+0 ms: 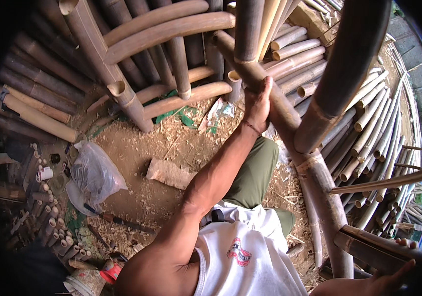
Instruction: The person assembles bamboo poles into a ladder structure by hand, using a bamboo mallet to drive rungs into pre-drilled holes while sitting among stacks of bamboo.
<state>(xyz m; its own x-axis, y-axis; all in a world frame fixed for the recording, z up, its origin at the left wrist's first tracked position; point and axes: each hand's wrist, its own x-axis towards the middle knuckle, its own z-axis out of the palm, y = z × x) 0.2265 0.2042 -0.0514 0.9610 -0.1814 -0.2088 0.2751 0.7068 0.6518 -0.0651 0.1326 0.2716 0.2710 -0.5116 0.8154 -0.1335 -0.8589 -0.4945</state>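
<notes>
A thick brown bamboo pole (275, 106) slants down through the frame, gripped near its upper end; a shorter dark bamboo piece (373, 249) lies held at lower right.

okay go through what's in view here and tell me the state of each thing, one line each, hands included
Left hand: grip closed around a bamboo pole.
Bamboo pole: slanted, part of the frame.
Right hand: holding a dark bamboo piece from below.
Dark bamboo piece: lifted, roughly level.
Plastic bag: crumpled on the ground.
Bamboo frame: assembled, curved rails in place.
</notes>
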